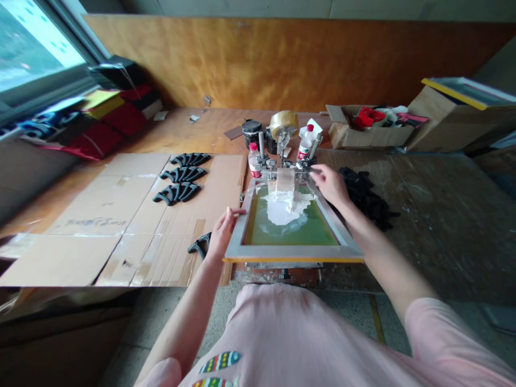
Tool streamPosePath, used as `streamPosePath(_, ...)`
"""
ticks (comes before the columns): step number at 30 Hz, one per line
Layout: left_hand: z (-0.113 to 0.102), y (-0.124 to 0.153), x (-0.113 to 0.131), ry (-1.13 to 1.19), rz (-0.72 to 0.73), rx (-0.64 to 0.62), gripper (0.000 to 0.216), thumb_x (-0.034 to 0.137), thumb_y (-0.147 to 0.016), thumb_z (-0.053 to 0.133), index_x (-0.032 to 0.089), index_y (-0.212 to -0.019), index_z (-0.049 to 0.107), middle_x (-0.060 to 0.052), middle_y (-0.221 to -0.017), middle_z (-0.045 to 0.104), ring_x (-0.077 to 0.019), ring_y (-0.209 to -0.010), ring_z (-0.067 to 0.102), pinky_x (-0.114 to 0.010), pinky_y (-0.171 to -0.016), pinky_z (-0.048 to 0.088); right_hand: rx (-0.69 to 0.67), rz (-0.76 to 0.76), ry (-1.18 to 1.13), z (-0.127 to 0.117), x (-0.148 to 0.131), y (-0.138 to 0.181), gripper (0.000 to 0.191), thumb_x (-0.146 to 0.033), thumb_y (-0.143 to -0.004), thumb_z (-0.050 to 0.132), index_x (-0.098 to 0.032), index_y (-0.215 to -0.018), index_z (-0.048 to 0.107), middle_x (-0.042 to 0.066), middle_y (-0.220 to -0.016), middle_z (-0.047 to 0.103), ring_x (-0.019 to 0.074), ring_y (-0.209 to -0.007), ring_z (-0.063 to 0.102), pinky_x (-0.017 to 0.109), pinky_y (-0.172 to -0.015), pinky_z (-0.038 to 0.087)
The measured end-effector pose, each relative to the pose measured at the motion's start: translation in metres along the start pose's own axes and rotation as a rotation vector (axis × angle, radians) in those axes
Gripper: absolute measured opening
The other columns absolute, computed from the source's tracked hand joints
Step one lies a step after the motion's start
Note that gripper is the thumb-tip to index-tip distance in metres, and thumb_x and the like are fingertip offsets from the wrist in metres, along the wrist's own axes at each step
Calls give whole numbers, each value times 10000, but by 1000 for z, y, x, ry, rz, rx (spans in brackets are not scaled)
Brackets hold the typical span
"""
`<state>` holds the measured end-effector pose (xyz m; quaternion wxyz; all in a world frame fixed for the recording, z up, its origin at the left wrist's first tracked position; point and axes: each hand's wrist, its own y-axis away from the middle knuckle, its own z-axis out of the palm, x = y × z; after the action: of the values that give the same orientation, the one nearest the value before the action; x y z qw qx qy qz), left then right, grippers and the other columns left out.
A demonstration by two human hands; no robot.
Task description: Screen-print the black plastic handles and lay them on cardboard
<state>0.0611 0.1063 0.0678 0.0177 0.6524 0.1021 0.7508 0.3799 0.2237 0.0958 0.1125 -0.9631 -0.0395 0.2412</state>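
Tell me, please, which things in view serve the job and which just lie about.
Apparently in use:
grey-framed rectangular green screen
thick white paste on it
curved black pieces, probably

Seemingly lying about:
open brown cardboard box
yellow-edged rectangular frame, far right

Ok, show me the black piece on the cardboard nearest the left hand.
The black piece beside the left hand, set apart from the three rows farther back.

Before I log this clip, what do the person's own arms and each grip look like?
The left grip and right grip are bare human hands, without gloves. The left arm and right arm are bare below short, pale pink sleeves; no wristbands show.
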Motion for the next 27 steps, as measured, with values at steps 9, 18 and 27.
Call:
streamPosePath(9,48,-47,61,126,343,74,505,621,-898,426,230,-1203,521,-63,-981,680,-165,-904,665,-266,-697,559,-458,-126,170,80,1,93,261,-415,-899,601,-158,-890,648,125,-1024,678,229,-1031,610,293,-864,447)
streamPosePath(18,64,58,-77,174,-586,-216,528,643,-835,528,174,-1057,630,-156,-1015,712,-259,-913,691,-334,-672,557,-415,-370,84,88,-63,147,221,-340,-968,486,-156,-1031,591,118,-984,675,241,-964,605,336,-806,462)
streamPosePath(27,-99,23,-99,-49,-489,564,267,421,-906,474,175,-929,577,-22,-673,648,-125,-507,596,-213,-456,489,-384,-62,309,55,71,16,538,-232,-811,684,-199,-1324,525,155,-1363,507,288,-1275,429,436,-1031,378)
